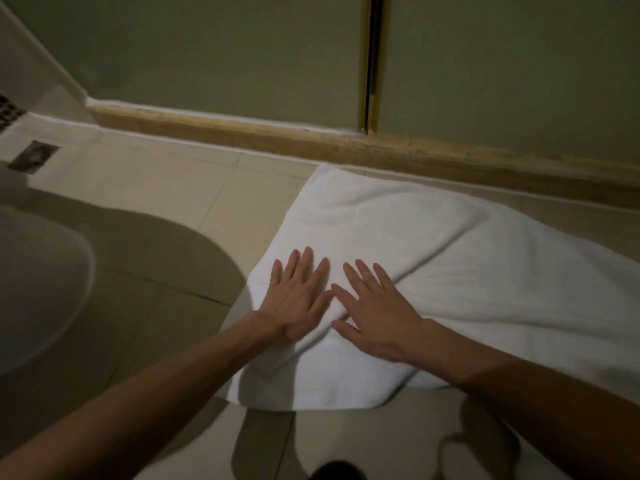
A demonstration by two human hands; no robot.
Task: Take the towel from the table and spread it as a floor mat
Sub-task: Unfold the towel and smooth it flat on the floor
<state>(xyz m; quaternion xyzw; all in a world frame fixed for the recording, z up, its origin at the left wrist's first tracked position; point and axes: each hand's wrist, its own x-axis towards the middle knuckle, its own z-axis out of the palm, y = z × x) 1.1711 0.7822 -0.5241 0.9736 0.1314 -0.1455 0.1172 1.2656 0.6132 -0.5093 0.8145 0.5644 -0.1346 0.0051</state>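
A white towel (433, 265) lies spread on the tiled floor in front of a raised threshold, with soft wrinkles across it and its right end running out of view. My left hand (294, 296) rests flat on the towel's near-left part, fingers straight and spread. Beside it, my right hand (377, 313) presses flat on the towel too, fingers straight and pointing up-left. The two hands almost touch at the fingers. Neither hand grips the cloth.
A beige stone threshold (277, 136) runs under a frosted glass partition (207, 46) with a brass-edged door gap (372, 64). A rounded white fixture (38, 282) sits at the left. A floor drain (33, 156) lies at the far left. Pale floor tiles (166, 209) surround the towel.
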